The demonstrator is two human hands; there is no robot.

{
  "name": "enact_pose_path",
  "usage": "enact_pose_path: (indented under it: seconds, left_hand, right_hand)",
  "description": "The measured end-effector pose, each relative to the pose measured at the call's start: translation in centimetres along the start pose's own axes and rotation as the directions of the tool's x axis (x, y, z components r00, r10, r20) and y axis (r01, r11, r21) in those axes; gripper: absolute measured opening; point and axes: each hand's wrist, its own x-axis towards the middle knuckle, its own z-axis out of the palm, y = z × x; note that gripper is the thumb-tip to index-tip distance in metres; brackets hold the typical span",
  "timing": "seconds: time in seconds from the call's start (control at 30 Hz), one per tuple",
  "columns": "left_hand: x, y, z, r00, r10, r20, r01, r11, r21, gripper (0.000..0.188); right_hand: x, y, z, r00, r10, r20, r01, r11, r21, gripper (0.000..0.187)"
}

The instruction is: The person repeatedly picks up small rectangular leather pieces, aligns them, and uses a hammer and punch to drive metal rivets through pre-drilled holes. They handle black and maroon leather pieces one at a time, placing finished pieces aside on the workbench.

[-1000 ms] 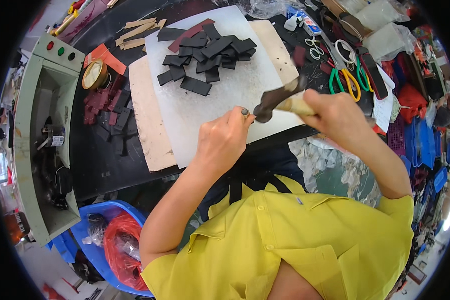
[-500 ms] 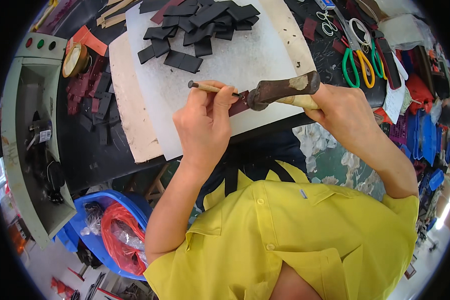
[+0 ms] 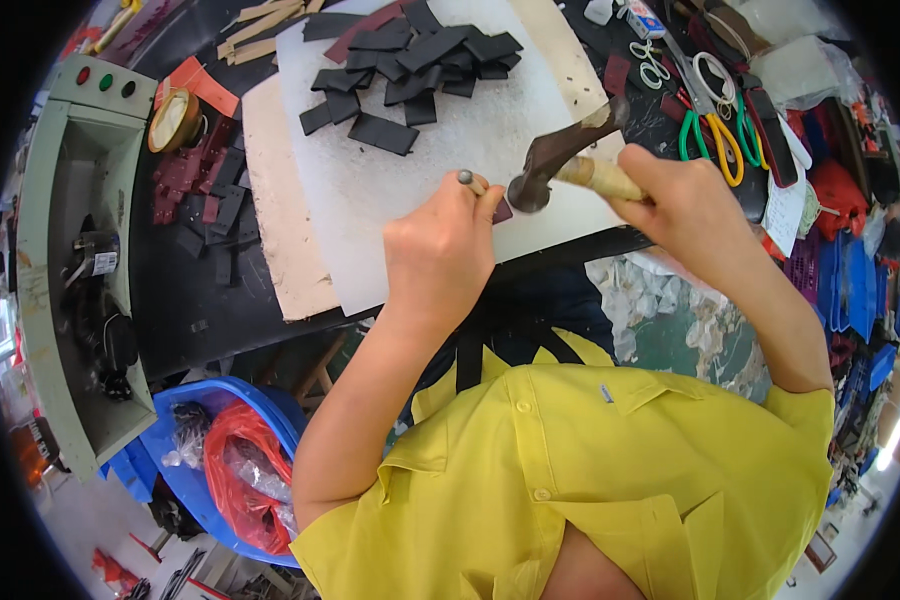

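My left hand (image 3: 438, 245) is closed around a punch (image 3: 466, 178), its metal butt end pointing up and its lower end hidden by my fingers. Just right of those fingers, the end of a dark red strip (image 3: 503, 212) shows on a white cutting board (image 3: 335, 230). In my right hand (image 3: 685, 200) is a hammer (image 3: 538, 172), gripped by its pale wrapped handle. The hammer's dark head hangs over the board, beside the punch and apart from it. Farther back on the board lies a loose pile of black strips (image 3: 382, 133).
Dark red and black pieces (image 3: 232, 205) lie left of the board, near a tape roll (image 3: 174, 121). Scissors (image 3: 725, 140) with green and yellow handles are at the right. A grey metal cabinet (image 3: 75, 290) and a blue tub (image 3: 160, 440) stand at the left.
The punch has gone from slanting to more upright in my left hand, which moved right. The hammer head has turned and swung slightly. My view has shifted a little.
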Motion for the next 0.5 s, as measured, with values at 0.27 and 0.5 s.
enact_pose_path:
  seconds: [0.27,0.5]
  left_hand:
    - [0.3,0.2,0.0,0.992,0.089,0.09,-0.097,0.991,0.091,0.02]
    - [0.2,-0.2,-0.5,0.992,0.035,0.121,-0.047,0.994,0.099,0.018]
  right_hand:
    - [2.7,-3.0,-8.2,0.934,0.208,-0.291,0.116,0.594,0.796,0.015]
    - [2.0,-0.2,-4.8,0.994,0.028,-0.109,-0.036,0.997,-0.072,0.022]
